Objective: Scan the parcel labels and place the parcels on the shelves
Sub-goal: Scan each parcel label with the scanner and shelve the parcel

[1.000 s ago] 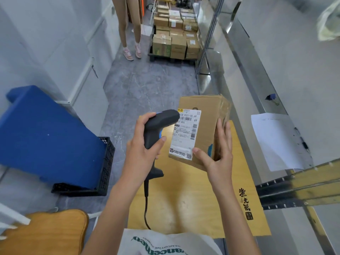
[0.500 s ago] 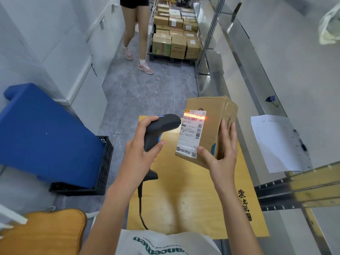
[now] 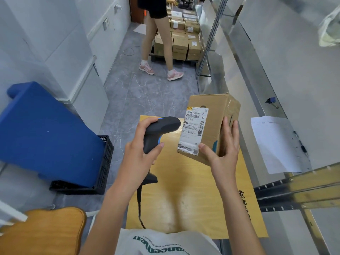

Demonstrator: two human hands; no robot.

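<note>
1. The left hand (image 3: 141,153) has its fingers curled round the scanner (image 3: 159,130), whose nose sits just short of the label (image 3: 195,131); no beam shows on the barcode, so a scan may not register if the aim drifts.
2. The right hand (image 3: 223,150) pinches the parcel (image 3: 211,126) between the thumb on the label face and spread fingers on the side; held tilted by one lower corner, it could slip.
3. Beyond the fingers, the shelf (image 3: 257,74) lies right; a person (image 3: 158,43) walks ahead.

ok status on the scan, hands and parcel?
Left hand grips scanner, aimed at label. Right hand holds parcel tilted, label facing scanner. No beam visible. Nothing between scanner and label.
</note>
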